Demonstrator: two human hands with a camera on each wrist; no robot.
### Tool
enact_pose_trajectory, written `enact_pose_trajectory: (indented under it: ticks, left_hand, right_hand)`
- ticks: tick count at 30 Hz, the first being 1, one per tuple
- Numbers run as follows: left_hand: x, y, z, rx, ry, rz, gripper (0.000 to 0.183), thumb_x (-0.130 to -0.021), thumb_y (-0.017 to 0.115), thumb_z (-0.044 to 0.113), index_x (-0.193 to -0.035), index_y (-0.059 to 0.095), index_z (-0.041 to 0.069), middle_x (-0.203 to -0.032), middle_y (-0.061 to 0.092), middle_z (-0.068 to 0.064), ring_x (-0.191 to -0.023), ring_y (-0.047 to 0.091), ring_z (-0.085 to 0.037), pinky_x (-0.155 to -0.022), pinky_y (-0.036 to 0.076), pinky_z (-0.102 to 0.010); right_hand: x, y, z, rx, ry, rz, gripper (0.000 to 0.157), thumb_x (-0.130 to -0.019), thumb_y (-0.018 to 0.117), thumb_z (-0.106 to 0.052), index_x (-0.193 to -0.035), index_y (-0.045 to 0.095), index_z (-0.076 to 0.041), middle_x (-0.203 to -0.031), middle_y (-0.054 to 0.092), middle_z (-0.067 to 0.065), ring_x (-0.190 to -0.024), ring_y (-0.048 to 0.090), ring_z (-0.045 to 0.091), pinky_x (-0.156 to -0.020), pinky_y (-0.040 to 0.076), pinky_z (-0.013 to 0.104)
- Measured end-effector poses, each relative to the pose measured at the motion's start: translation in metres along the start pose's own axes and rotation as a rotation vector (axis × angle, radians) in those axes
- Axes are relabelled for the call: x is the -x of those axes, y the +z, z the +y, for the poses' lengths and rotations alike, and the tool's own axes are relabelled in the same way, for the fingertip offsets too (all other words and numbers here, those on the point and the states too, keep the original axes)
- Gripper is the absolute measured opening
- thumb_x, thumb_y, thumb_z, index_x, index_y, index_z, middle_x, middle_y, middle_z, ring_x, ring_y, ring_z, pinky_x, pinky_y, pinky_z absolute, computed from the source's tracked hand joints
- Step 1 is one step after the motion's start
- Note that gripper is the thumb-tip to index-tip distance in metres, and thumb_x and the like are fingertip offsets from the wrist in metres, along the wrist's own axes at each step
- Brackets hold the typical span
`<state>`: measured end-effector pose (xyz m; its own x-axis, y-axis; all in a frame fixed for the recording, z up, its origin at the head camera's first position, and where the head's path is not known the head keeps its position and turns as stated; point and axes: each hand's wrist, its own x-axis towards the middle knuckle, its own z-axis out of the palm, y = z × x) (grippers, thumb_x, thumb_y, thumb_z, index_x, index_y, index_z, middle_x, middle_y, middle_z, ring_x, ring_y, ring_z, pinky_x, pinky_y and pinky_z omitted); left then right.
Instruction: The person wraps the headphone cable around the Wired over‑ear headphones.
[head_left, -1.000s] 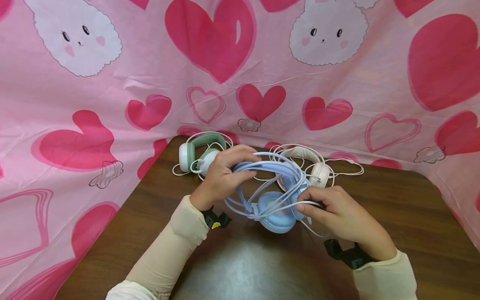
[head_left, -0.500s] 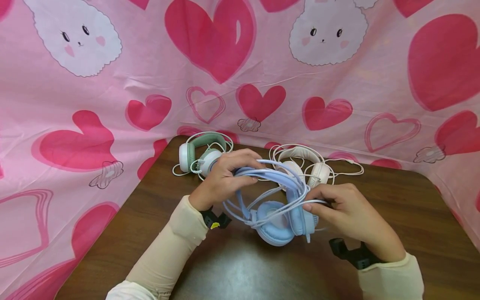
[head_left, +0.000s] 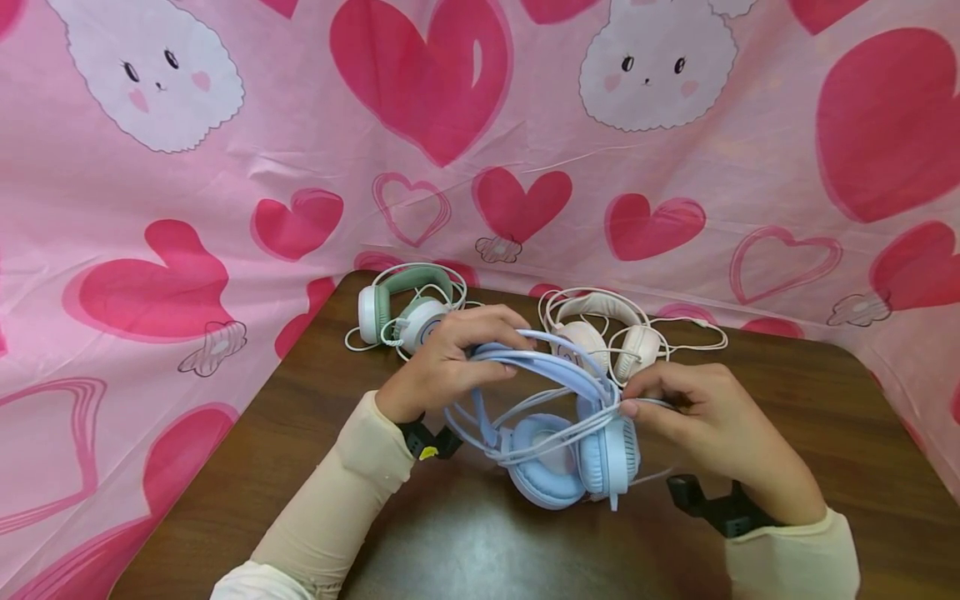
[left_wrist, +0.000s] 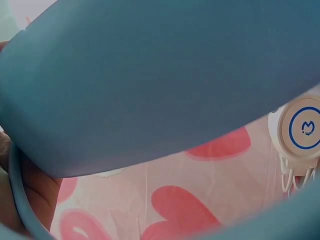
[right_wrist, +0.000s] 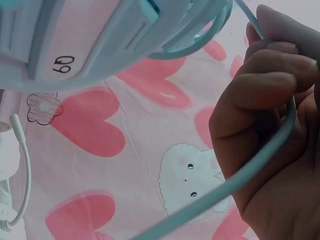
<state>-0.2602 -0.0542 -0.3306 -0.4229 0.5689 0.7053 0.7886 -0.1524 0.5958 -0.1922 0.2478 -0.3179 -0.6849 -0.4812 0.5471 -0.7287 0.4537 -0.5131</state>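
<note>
In the head view, light-blue headphones (head_left: 613, 454) hang above the middle of the table, ear cups downward. My left hand (head_left: 450, 362) grips their headband at the upper left, thumb below and fingers over it. The padded headband (left_wrist: 150, 90) fills much of the left wrist view. Several loops of blue cable wrap around the headband and cups. My right hand (head_left: 712, 425) pinches the cable beside the right cup, between thumb and index finger. In the right wrist view the cable (right_wrist: 215, 196) runs through the curled fingers and trails out toward the lower left.
White-and-green headphones (head_left: 367, 315) lie at the table's back left. Cream headphones (head_left: 641, 350) with looped cable lie at the back, behind the right hand. A pink heart-print cloth (head_left: 420, 83) hangs along the back and left of the brown table (head_left: 847, 433).
The blue headphones have dropped lower, and their right cup has come into fuller view. My right hand has shifted to the right with the cable; my left hand has sunk slightly.
</note>
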Motion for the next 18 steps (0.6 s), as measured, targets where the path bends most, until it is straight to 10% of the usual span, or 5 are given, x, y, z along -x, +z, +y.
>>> enact_pose_trajectory:
  ticks: [18]
  left_hand:
    - [-0.0013,0.0006,0.0009,0.09,0.065,-0.072,0.024,-0.081,0.064,-0.006,-0.104,0.069,-0.001,-0.109,0.064,-0.015,-0.1,0.06,-0.025,-0.081,0.049,-0.04]
  right_hand:
    - [0.0037,-0.0058,0.0037,-0.042,0.001,-0.003,0.042,-0.062,0.083,0.009,-0.09,0.069,-0.02,-0.068,0.058,-0.011,-0.055,0.045,0.004,-0.045,0.035,0.022]
